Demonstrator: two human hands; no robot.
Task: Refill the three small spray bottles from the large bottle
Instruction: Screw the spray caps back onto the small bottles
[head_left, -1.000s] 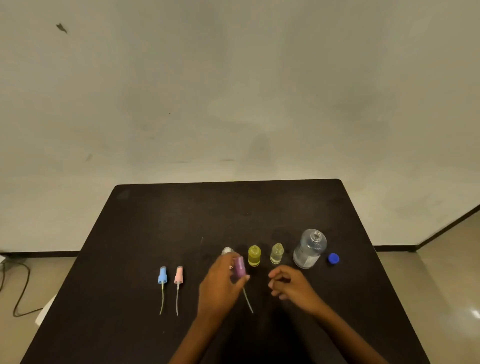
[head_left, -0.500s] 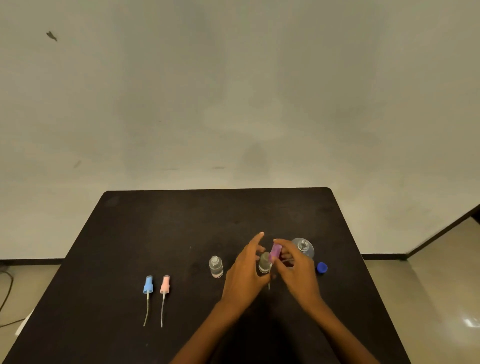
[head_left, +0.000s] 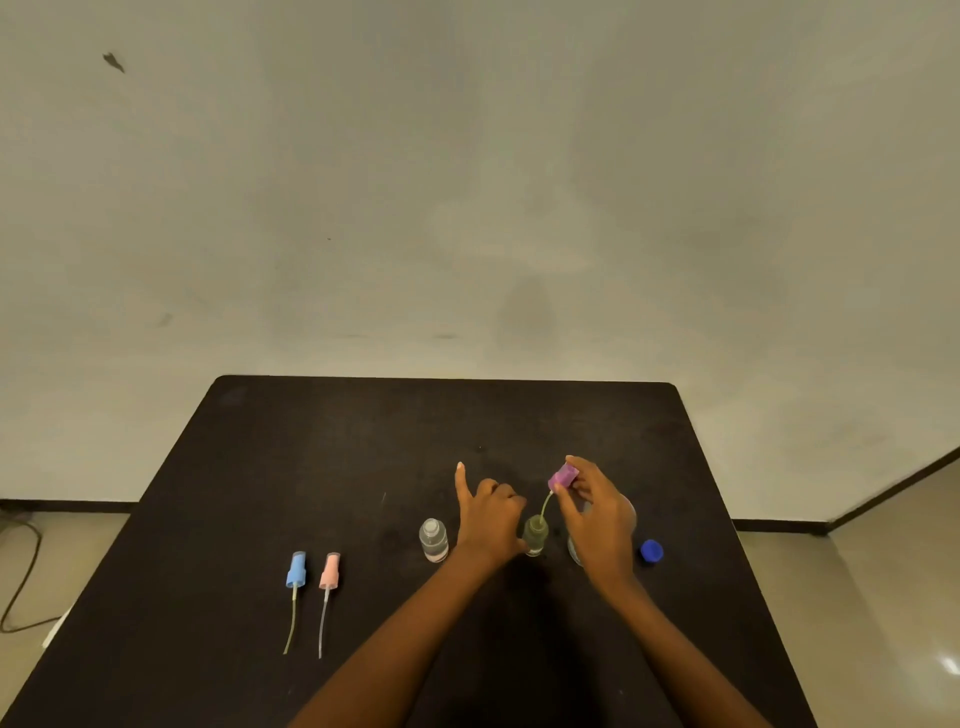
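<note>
**Purple spray head heads back into its bottle**

Purple plastic has changed hands. 1 second ago the left hand (head_left: 488, 519) carried the purple spray head (head_left: 563, 477). Now the right hand (head_left: 597, 514) pinches it between thumb and fingertips, tilted, with its dip tube running down into the neck of the yellow-green bottle (head_left: 535, 535).

The left hand has its index finger straight up, while its thumb and curled fingers sit against that bottle's left side, apparently steadying it.

The large bottle (head_left: 574, 554) stands uncapped, mostly hidden behind the right hand, with its blue cap (head_left: 651, 551) just to the right.

To my eye pouring is over for this bottle and closing has begun. A clear small bottle (head_left: 434, 540) stands open to the left, and the 3rd is hidden. The blue spray head (head_left: 296, 570) and pink spray head (head_left: 330, 570) lie further left on the black table (head_left: 363, 441), so 2 heads are still off.
</note>
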